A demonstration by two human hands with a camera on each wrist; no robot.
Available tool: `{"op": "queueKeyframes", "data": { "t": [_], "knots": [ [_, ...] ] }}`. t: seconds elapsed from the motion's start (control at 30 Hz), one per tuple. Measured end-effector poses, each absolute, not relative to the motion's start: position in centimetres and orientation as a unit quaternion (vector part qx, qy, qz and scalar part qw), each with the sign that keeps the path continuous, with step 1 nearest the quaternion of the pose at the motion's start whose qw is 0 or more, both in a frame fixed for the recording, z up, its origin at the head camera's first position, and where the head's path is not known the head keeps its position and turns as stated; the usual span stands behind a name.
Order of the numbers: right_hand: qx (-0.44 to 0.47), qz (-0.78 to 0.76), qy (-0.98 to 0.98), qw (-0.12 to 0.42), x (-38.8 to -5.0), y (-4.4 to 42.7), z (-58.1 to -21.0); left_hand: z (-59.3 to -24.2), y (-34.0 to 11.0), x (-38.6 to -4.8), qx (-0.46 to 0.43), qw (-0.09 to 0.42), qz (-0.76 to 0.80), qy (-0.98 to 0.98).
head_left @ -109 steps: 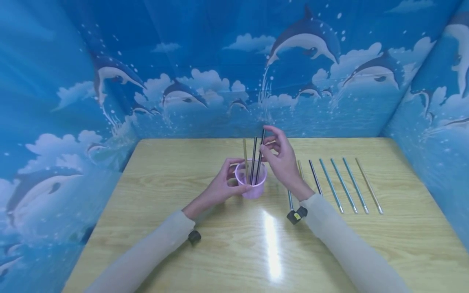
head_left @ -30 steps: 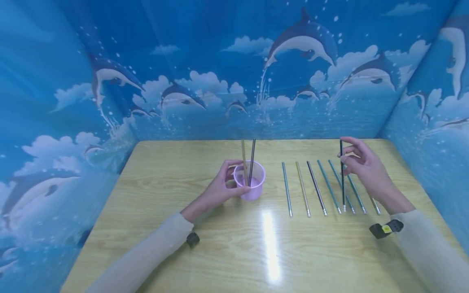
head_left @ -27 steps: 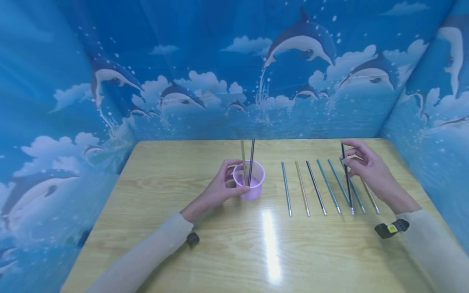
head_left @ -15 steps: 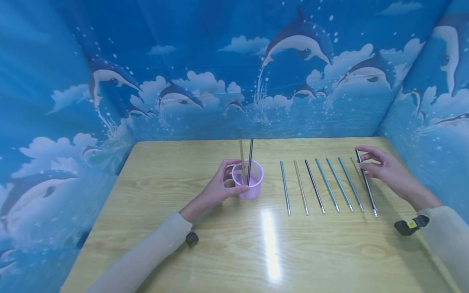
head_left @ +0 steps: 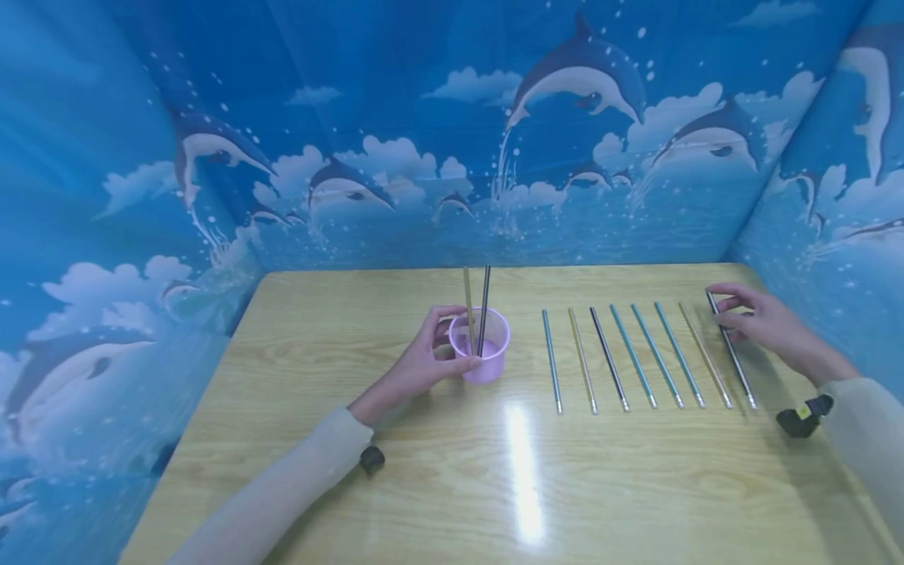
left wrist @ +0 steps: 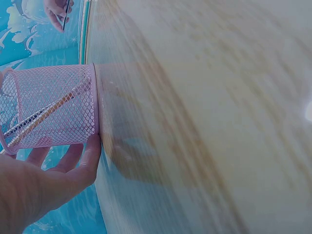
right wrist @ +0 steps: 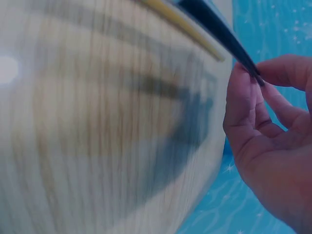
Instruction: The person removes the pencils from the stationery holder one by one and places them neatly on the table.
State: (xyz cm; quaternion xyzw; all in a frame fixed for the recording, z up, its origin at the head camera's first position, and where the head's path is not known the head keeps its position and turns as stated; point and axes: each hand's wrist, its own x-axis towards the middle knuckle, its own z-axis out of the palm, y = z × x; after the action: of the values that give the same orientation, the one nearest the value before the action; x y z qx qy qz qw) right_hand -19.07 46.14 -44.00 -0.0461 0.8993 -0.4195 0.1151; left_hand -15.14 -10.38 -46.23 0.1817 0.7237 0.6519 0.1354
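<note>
My left hand [head_left: 424, 365] grips a pink mesh pencil cup [head_left: 487, 372], its fingers around the cup's side in the left wrist view. Inside the cup lean a gold pencil [head_left: 468, 302] and a black pencil [head_left: 484, 306]. At the right end of a row of pencils, my right hand [head_left: 766, 323] pinches the far end of another black pencil [head_left: 738, 361]. That pencil's eraser end points toward me, close to the table. In the right wrist view, thumb and fingers meet on its tip [right wrist: 260, 80], slightly above the table.
Several pencils lie roughly parallel right of the cup: blue [head_left: 552, 361], gold [head_left: 582, 361], black [head_left: 610, 359], several teal ones [head_left: 633, 357] and a gold one [head_left: 706, 355] nearest the right hand. The wooden table [head_left: 438, 486] ends at dolphin-printed curtains [head_left: 395, 227].
My right hand has carried a black pencil from the cup rightward over the row, lowering it just past the last gold pencil. The left hand keeps holding the cup in place.
</note>
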Motion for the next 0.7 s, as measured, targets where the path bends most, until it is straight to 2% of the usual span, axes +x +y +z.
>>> {"op": "queueKeyframes", "data": {
  "t": [0.17,0.4,0.7],
  "knots": [
    [-0.048,-0.368,0.919,0.135,-19.8,46.8,-44.2,-46.2,-10.4,-15.1,0.179,0.139,0.65,0.725],
    [-0.087,-0.305,0.945,0.077,-20.8,47.1,-45.3,-46.3,-10.4,-15.2,0.179,0.137,0.65,0.725],
    [-0.101,-0.253,0.959,0.08,-21.4,46.7,-45.5,-46.2,-10.4,-15.1,0.178,0.137,0.65,0.726]
  ]
}}
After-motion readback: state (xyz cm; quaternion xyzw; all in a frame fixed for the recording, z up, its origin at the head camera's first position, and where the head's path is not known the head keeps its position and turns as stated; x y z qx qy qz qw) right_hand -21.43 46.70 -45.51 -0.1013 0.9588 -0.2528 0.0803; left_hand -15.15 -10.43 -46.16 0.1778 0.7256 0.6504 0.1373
